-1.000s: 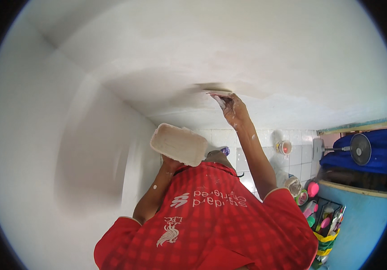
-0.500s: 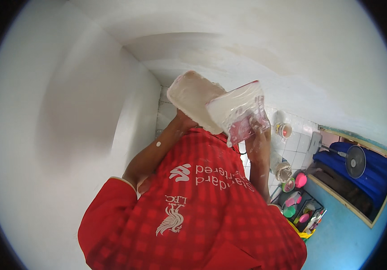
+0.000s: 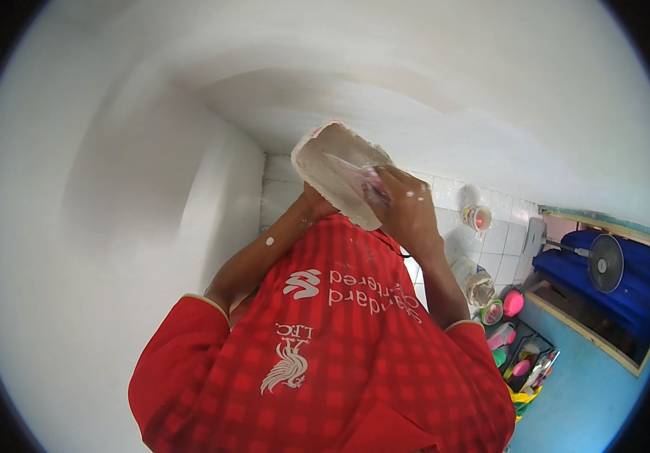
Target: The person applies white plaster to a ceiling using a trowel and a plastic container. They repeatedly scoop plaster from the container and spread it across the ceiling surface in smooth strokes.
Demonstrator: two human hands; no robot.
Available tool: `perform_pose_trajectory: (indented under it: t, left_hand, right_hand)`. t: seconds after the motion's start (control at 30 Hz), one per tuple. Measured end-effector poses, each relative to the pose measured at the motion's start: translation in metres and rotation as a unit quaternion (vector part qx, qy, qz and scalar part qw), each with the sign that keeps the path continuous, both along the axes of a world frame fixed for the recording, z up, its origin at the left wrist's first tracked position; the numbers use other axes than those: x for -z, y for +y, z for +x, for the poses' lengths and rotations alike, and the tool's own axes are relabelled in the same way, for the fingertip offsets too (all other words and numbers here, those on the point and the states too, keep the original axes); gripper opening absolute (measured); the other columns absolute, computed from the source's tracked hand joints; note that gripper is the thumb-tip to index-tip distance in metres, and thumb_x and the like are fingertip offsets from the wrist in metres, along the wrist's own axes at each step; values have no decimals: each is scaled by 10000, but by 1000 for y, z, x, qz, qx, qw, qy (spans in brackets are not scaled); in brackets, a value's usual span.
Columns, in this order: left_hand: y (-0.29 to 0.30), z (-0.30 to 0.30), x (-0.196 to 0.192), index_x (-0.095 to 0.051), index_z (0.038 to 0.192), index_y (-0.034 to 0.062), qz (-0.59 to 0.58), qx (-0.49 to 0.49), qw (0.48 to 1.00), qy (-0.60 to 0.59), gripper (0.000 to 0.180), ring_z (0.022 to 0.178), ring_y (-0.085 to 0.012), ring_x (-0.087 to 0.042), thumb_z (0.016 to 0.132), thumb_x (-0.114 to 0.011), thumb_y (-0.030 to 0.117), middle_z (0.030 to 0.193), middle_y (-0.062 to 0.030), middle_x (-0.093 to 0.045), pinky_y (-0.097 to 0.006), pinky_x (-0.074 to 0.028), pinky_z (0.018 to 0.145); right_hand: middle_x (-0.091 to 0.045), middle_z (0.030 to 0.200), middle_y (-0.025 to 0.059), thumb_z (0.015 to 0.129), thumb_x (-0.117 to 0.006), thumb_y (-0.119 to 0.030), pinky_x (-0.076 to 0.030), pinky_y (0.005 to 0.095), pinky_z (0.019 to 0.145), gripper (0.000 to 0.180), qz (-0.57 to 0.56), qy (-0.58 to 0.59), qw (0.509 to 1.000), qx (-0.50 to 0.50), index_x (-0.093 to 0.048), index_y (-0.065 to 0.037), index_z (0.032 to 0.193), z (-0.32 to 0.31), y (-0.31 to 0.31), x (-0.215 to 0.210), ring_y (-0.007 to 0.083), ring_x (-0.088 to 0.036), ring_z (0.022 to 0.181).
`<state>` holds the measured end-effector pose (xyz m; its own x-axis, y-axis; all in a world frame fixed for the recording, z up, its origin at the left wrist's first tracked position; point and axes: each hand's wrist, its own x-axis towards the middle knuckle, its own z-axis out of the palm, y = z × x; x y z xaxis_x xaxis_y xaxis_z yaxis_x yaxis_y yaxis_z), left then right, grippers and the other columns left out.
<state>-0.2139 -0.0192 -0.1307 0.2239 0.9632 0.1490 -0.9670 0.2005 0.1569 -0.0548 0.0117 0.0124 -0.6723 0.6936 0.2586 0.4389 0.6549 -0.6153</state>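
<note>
A flat rectangular putty board (image 3: 330,147) with rounded corners is held up before my chest, its face coated in off-white putty. My left hand (image 3: 317,202) grips it from below, the fingers hidden behind it. Closed around a reddish putty spreader (image 3: 372,187), my right hand (image 3: 409,205) is over the board's right part. The spreader's blade is tilted edge-on and lies against or just above the putty; which of the two I cannot tell. White putty specks dot the right hand's knuckles.
Bare whitish walls (image 3: 136,189) rise at the left and ahead. On the tiled floor (image 3: 495,241) at the right are a small tub (image 3: 477,218), a putty-smeared container (image 3: 480,288) and a dark rack (image 3: 525,343) of colourful items. A grey fan (image 3: 605,263) stands by an opening with blue cloth.
My right hand has swung left and inward, bringing the spreader from beside the board onto its face. The spreader has turned from broadside to nearly edge-on. The board has shifted slightly right.
</note>
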Motion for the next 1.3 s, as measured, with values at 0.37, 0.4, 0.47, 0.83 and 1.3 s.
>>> perform_pose_trajectory:
  t: [0.37,0.4,0.47,0.83,1.3]
  left_hand:
    - [20,11,-8,-481,1270,108,-80,-30,995,56,563,1171,-328,-475,896,-398,521,1270,-146,-506,-516,-355,1023]
    - [25,9,-6,-478,1274,109,-119,53,969,-209,567,1177,-330,-470,896,-392,524,1278,-148,-501,-516,-351,1026]
    - [23,11,-11,-470,1284,111,-3,-108,945,310,575,1190,-333,-462,896,-382,526,1299,-151,-487,-519,-342,1033]
    - [19,32,-35,-448,1308,95,-4,-77,932,355,661,1205,-353,-453,866,-389,582,1337,-160,-461,-541,-339,1031]
    - [32,57,-34,-459,1278,41,-125,69,970,-196,619,1181,-370,-467,876,-423,510,1317,-196,-463,-524,-361,1020]
  right_hand:
    - [-657,923,155,773,-648,-134,-493,408,734,301,1,-66,997,-43,-616,-40,1058,-6,23,6,331,-627,819]
    - [-658,921,155,773,-648,-135,-495,408,733,300,-8,-66,997,-43,-620,-41,1057,-8,27,7,332,-628,811]
    - [-659,921,155,772,-651,-143,-497,408,730,299,-38,-74,996,-45,-627,-44,1053,-11,34,4,333,-628,799]
    - [-643,858,186,783,-659,-191,-486,389,664,257,-233,-80,968,50,-644,-36,987,14,60,-42,334,-625,740]
    - [-620,742,187,772,-652,-180,-457,380,590,232,-15,3,1000,17,-647,-12,933,35,40,-10,342,-573,625]
